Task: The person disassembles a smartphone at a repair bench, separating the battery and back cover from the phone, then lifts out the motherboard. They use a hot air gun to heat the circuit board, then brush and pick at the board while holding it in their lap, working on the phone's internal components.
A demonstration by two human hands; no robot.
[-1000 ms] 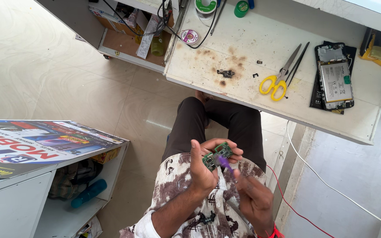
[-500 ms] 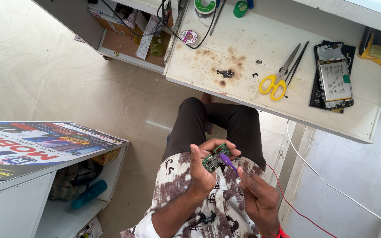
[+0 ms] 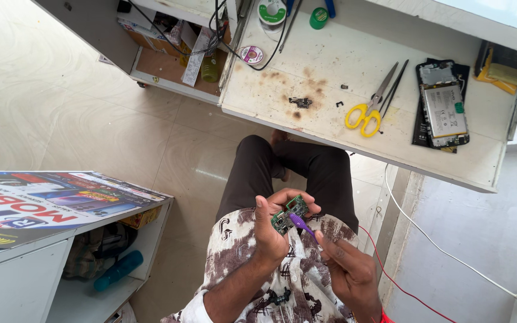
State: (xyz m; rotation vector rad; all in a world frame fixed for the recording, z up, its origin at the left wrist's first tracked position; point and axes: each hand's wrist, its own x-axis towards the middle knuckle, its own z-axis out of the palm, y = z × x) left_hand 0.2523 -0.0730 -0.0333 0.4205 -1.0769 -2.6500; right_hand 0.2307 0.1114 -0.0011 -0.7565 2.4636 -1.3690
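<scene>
A small green circuit board (image 3: 289,214) is gripped in my left hand (image 3: 276,227), held above my lap. My right hand (image 3: 345,266) holds a thin purple-handled tool (image 3: 300,224) whose tip touches the board. Both hands are close to my patterned shirt, below the edge of the white workbench (image 3: 342,125).
On the workbench lie yellow-handled scissors (image 3: 369,110), tweezers, an opened phone (image 3: 444,107), small dark parts (image 3: 300,103) on a scorched patch, and solder spools (image 3: 271,12). A low cabinet with a printed poster top (image 3: 49,203) stands at left. Red and white cables (image 3: 444,248) run at right.
My right hand has slid slightly lower and to the right, with the purple tool still on the board. The left hand keeps hold of the board.
</scene>
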